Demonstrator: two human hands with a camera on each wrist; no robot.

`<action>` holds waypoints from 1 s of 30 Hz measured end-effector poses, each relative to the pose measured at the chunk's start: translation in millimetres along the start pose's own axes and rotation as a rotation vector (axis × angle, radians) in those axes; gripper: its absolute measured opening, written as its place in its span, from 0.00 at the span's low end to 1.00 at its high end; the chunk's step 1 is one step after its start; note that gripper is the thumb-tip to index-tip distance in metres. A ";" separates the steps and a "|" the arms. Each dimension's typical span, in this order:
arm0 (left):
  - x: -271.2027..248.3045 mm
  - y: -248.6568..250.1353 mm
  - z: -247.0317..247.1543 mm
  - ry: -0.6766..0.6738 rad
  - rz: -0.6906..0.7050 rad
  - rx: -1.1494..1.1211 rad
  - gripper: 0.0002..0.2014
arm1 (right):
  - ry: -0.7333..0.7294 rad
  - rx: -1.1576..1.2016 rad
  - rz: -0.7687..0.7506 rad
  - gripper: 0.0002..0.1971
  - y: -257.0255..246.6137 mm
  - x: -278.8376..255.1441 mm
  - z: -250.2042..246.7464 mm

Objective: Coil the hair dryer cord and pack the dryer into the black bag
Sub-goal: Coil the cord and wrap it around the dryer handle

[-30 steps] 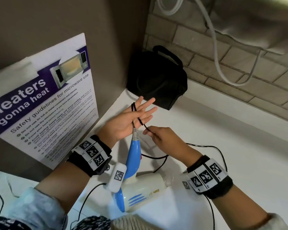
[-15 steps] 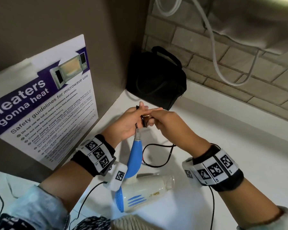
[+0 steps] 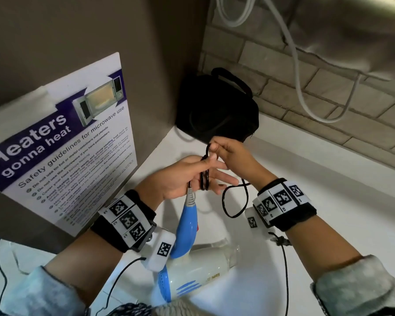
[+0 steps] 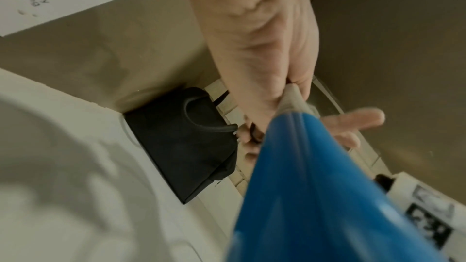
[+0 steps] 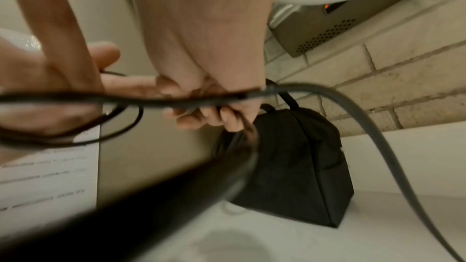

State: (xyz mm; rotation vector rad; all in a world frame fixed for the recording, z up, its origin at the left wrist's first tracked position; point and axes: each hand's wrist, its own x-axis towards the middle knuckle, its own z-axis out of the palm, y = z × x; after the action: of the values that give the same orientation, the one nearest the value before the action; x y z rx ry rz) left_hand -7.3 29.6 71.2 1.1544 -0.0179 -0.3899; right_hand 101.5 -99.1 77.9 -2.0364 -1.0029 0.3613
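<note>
The white and blue hair dryer lies near me on the white counter, its blue handle rising to my left hand. That hand's thumb pins the black cord at the grey strain relief, and its fingers point right with cord loops wound round them. Just beyond those fingertips, my right hand pinches the cord and holds it taut. A slack loop hangs below my right wrist. The black bag stands shut in the far corner, behind both hands; it also shows in both wrist views.
A microwave safety poster leans on the left wall panel. A brick wall runs behind the counter, with a white hose looping down from a grey appliance above. Thin black wrist-camera cables trail near my forearms.
My right hand carried the cord from below my left fingers up and over to their far side. More turns now sit on the left fingers, and the slack loop is shorter.
</note>
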 end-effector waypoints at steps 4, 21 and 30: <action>-5.8 2.9 -3.3 -0.003 -0.001 -0.001 0.19 | -0.094 0.111 0.110 0.16 9.6 -13.5 13.6; 12.6 -19.0 -17.0 0.289 0.227 -0.286 0.30 | -0.406 -0.489 0.211 0.12 -39.8 -83.9 13.9; 0.0 -5.6 0.3 0.189 0.140 -0.136 0.20 | -0.120 -0.512 0.034 0.10 -66.1 -72.5 -9.2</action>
State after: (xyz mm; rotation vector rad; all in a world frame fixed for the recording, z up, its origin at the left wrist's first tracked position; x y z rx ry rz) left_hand -9.0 27.5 66.3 1.0451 0.0918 -0.1545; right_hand 25.3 -136.3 128.1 -2.5145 -1.2291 0.2642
